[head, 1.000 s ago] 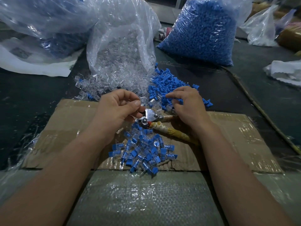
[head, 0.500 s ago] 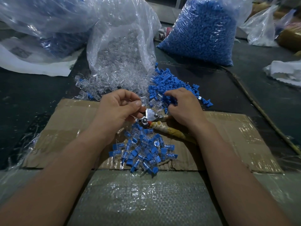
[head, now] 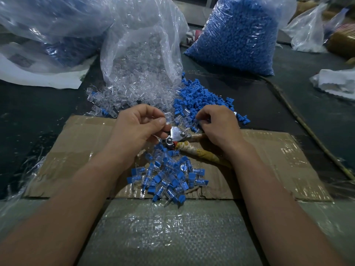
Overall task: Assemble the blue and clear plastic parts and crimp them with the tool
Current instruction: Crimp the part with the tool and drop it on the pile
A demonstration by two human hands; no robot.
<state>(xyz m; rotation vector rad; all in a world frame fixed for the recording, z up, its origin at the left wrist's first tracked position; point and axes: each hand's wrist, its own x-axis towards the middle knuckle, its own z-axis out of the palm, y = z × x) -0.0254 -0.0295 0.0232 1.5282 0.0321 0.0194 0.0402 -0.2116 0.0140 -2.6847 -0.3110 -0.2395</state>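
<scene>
left hand [head: 140, 127] pinches clear part [head: 169, 115] just behind tool [head: 177, 136] | right hand [head: 218, 127] pinches blue part [head: 200, 122] off heap [head: 203, 98] behind tool | we read: halves kept by tool so mate-then-crimp is one short move | tool flat on cardboard [head: 76, 143] between hands | done pile [head: 169, 177] in front of tool

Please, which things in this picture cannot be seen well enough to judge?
Head view:
- What the left hand pinches: its curled fingers cover it.
- Whether the right hand holds a piece: its fingers curl down into the loose blue parts.
- The tool: its working end is behind the left hand, its handle ends under the right wrist.
- The top of the blue bag: cut off by the upper edge.
</scene>
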